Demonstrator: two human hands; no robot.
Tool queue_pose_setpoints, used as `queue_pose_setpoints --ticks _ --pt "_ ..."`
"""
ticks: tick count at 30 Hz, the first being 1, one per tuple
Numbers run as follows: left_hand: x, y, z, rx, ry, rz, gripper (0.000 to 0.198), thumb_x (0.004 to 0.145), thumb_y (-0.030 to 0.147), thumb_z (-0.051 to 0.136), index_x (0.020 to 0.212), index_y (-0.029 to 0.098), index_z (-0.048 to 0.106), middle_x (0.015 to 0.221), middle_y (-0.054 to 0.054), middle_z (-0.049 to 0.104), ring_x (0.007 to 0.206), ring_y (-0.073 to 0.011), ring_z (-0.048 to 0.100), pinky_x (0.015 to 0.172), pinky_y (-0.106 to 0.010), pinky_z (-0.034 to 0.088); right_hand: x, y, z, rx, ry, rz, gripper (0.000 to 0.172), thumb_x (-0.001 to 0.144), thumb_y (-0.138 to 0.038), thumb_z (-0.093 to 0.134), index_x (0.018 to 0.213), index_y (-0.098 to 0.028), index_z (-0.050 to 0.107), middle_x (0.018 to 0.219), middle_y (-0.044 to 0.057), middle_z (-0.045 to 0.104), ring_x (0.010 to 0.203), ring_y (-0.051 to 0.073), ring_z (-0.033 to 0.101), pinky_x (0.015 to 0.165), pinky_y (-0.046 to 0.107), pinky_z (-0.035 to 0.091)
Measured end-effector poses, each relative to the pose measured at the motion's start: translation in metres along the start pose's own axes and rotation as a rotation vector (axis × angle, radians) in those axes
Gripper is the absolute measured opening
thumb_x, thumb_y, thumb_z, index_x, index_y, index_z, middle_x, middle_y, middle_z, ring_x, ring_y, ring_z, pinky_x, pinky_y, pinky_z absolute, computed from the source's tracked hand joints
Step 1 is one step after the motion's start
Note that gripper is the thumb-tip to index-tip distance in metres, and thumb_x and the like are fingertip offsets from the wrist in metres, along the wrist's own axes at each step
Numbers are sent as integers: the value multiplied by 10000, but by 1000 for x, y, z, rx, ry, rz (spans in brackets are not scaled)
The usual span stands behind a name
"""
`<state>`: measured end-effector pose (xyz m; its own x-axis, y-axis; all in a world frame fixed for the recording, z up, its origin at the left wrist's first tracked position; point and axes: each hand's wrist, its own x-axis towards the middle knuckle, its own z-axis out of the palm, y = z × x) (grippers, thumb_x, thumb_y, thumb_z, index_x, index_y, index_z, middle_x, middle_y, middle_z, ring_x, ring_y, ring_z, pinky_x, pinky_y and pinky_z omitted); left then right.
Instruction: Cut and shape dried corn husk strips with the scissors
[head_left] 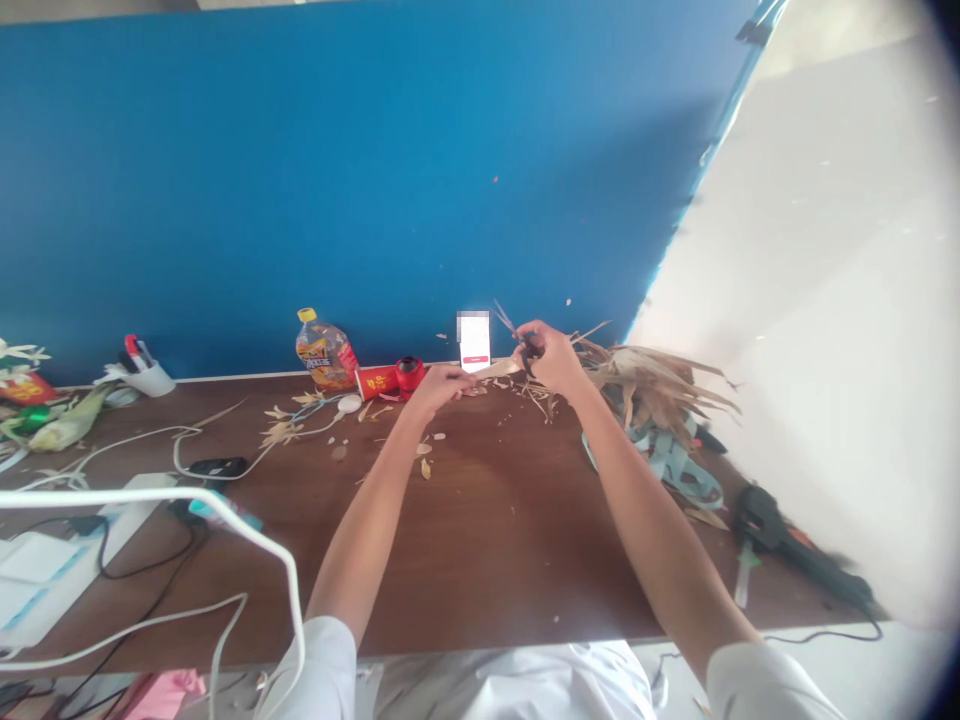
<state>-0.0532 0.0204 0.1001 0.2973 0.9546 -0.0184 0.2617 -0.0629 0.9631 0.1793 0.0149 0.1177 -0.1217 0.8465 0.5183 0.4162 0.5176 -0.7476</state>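
Head cam: 1 husk strip (496,370), 1 pair of scissors (529,348), both at far ctr of table (487,540). L hand (441,386) pinches strip's L end; R hand (553,355) is curled round scissors' handles, can't tell if its fingers grip strip's R end too. Strip's long axis runs approx. L–R; blades point far & L. Also 1 phone (475,342) just behind strip, 1 bottle (324,352) far L, 1 husk pile (649,385) to R.

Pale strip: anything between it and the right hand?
Nothing visible: the pale strip spans from the left hand to the right hand, apparently touching both. The scissors are in the right hand, blades angled upward above the strip.
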Motion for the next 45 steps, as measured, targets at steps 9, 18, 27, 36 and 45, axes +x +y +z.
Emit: queue_pose_setpoints --ticks 9,18,27,36,45 --pt "10 1 16 -362 406 40 339 695 229 696 1000 150 570 868 -62 670 732 -131 647 550 -192 438 -2 -2 2 -149 -189 25 388 724 -239 550 1108 -188 559 792 25 632 650 137 529 573 235 380" --pt "4 7 17 -146 365 68 559 648 188 720 1140 175 455 772 -6 624 545 -81 547 506 -195 409 -4 -15 17 -613 -168 -67 429 737 -259 581 1166 -244 580 875 47 680 748 204 576 611 246 344" --pt "4 8 25 -211 352 80 567 582 127 723 1077 206 457 723 23 619 491 -62 485 467 -183 348 -10 -33 24 -803 -264 -108 691 740 -248 568 1406 -265 382 908 62 695 807 249 621 647 268 380" --pt "6 -2 11 -86 119 62 231 640 206 691 862 142 679 644 -13 631 489 -73 472 479 -206 326 -4 -17 12 -523 -114 -78 644 721 -191 567 1352 -258 455 878 45 688 789 212 618 664 266 418" --pt "-1 0 24 -25 -336 151 313 737 382 681 921 129 670 864 -101 714 795 -199 670 706 -287 488 -5 -22 14 36 -132 34 710 714 -260 624 1388 -223 403 733 -9 654 610 132 554 585 255 458"
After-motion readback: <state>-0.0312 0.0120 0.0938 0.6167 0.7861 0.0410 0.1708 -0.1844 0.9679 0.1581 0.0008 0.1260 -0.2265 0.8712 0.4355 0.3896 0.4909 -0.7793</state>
